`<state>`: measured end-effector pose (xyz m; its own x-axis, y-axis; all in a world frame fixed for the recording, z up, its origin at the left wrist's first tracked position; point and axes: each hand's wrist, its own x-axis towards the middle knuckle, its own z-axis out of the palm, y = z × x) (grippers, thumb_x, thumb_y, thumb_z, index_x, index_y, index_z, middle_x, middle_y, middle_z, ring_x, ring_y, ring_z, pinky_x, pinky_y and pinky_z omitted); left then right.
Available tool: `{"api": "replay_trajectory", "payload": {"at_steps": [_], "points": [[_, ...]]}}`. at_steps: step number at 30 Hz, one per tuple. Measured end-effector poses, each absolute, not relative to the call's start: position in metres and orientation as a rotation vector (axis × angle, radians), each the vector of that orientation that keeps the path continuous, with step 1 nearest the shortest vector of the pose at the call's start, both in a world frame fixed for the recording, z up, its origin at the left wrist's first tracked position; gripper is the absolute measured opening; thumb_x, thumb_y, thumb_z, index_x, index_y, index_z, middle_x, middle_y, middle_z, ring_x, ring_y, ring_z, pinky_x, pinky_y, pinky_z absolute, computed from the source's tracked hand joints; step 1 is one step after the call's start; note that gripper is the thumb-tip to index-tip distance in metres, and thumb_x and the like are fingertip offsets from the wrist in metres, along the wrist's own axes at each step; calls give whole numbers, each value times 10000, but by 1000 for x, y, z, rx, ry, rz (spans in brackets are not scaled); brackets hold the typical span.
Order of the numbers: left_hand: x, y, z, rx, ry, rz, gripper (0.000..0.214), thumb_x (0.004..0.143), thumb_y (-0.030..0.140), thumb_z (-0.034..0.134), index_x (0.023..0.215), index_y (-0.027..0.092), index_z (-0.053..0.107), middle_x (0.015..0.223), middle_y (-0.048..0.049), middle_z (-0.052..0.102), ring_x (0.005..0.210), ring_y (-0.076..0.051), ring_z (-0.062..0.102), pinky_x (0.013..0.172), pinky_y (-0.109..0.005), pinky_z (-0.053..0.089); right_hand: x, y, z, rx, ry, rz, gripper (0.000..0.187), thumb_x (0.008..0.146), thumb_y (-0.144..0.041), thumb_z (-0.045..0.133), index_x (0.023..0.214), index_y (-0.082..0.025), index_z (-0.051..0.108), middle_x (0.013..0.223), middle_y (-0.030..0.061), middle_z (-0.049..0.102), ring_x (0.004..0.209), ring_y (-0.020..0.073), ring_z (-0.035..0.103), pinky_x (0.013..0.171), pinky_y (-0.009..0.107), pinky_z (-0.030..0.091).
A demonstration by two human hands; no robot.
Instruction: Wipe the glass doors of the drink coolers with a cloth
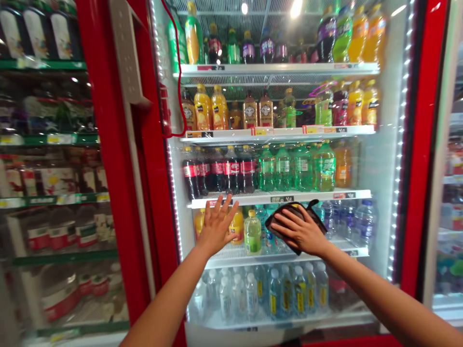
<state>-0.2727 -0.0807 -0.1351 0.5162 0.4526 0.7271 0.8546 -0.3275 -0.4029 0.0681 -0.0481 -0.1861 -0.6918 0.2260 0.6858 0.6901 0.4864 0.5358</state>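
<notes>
A red drinks fridge with a glass door [376, 168] fills the middle of the view. My left hand [216, 226] lies flat on the glass with its fingers spread, in front of the cola shelf's lower edge. My right hand [301, 232] presses a dark cloth [289, 217] against the glass, fingers stretched over it. Behind the glass stand cola bottles [220, 171], green soda bottles [292, 168], a pale green bottle [252, 233] and water bottles [275, 294].
The red door frame [119, 168] with a grey handle [126, 53] stands on the left. Another glass-fronted cooler [54, 193] with green shelf strips lies further left. A further cooler's edge [448, 193] shows at the far right.
</notes>
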Motion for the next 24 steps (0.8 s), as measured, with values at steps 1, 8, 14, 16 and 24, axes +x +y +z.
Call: {"api": "replay_trajectory", "payload": {"at_steps": [1,8,14,16,24], "points": [[-284,-84,-141,-1957,-1078,-635,1128,750,615,736,1597,289,66,1672,-108,174,1552,-332,67,1236,-614,-25,75,-47,-181,-779,-2164,-1136,640,924,-491,596,1517,-429,362,1539,-7,479,1451,291,360,1211,639,-28],[-326,-86,-167,-1754,-1357,-703,1256,679,616,795,1597,215,37,1660,-212,109,1533,-415,-36,1157,-745,4,-26,-36,-125,-1067,-1721,-979,627,967,-505,511,1550,-366,327,1624,68,328,1514,362,200,1154,750,16],[-328,-81,-170,-1800,-1381,-696,1244,679,632,784,1596,240,41,1661,-207,111,1533,-400,-58,1154,-737,-7,-28,-45,-170,-645,-2169,-1129,600,978,-497,508,1542,-406,321,1583,-17,408,1484,260,310,1237,593,-15],[-329,-80,-172,-1814,-1391,-697,1253,675,630,787,1595,249,26,1662,-202,111,1534,-393,-61,1155,-735,-18,-3,-43,-172,-590,-2219,-1153,602,972,-466,536,1534,-431,322,1555,-40,450,1463,241,354,1250,550,20],[-329,-78,-173,-1857,-1420,-692,1264,659,622,801,1595,272,27,1665,-188,101,1534,-399,-56,1143,-756,-14,-78,-39,-124,-895,-1844,-981,681,943,-407,571,1566,-352,302,1628,47,315,1514,329,228,1220,614,78]]}}
